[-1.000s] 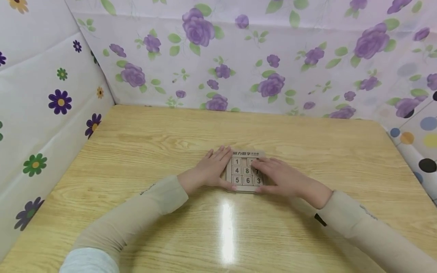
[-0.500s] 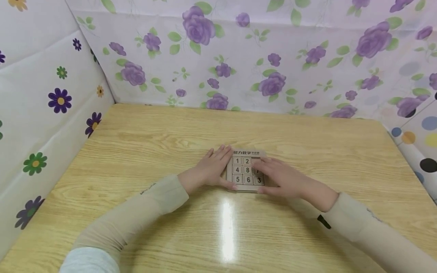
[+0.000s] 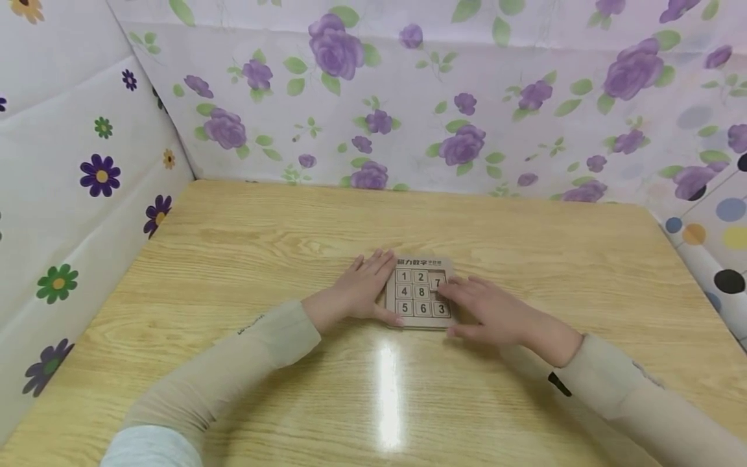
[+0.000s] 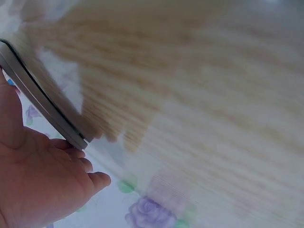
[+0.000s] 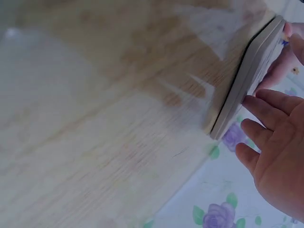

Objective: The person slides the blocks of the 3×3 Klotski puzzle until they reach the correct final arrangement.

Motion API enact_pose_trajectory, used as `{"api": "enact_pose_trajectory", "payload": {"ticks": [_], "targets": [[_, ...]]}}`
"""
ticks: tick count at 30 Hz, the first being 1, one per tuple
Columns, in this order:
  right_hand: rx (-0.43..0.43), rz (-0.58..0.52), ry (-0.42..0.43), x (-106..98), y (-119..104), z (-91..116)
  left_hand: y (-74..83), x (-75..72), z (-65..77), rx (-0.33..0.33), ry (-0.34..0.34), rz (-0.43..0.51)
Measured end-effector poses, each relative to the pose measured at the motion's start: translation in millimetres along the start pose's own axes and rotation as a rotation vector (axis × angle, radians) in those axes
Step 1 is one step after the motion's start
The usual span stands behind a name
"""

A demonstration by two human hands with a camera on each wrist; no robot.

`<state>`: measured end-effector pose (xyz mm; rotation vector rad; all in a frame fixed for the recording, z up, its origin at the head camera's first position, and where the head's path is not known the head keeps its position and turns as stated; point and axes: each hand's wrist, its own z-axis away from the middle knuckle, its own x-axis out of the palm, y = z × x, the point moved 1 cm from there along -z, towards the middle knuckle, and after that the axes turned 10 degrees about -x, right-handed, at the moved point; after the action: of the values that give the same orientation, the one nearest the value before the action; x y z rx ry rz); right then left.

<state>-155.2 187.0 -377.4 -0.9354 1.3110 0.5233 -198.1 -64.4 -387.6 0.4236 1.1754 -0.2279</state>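
Note:
A flat number sliding puzzle (image 3: pixel 422 321) with square numbered tiles lies on the wooden table in the head view. My left hand (image 3: pixel 364 288) rests along its left side, fingers stretched toward the upper corner and thumb at the lower one. My right hand (image 3: pixel 496 311) touches the tile marked 7 (image 3: pixel 437 281) with a fingertip, its thumb near the lower right corner. That tile sits mostly in the top right space, a gap showing below it. In the wrist views, the puzzle's side edge (image 4: pixel 45 102) shows beside the left palm, and the right fingers (image 5: pixel 266 114) reach its face.
The wood-grain table (image 3: pixel 280 227) has a glossy surface with a bright light reflection below the puzzle. A purple-flowered cloth (image 3: pixel 373 97) hangs along the back, and a daisy-patterned cloth (image 3: pixel 70 227) stands at the left. A dotted covering (image 3: pixel 712 240) is at the right.
Tile 2 has slid left into the top middle space. Tile 7 has then moved up toward the top right under my right fingertip. My left hand stays in place.

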Motion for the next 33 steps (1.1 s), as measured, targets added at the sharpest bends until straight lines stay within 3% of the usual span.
{"api": "enact_pose_trajectory", "payload": {"ticks": [7, 19, 33], "targets": [[0.024, 0.023, -0.012, 0, 7, -3, 0.7, 1.7, -2.0, 0.002, 0.011, 0.017], [-0.084, 0.005, -0.017, -1, -17, 15, -0.5, 1.4, -1.6, -0.004, 0.004, 0.000], [-0.031, 0.008, -0.022, -1, -5, 4, -2.6, 3.6, -3.0, 0.010, 0.009, 0.007]]}}
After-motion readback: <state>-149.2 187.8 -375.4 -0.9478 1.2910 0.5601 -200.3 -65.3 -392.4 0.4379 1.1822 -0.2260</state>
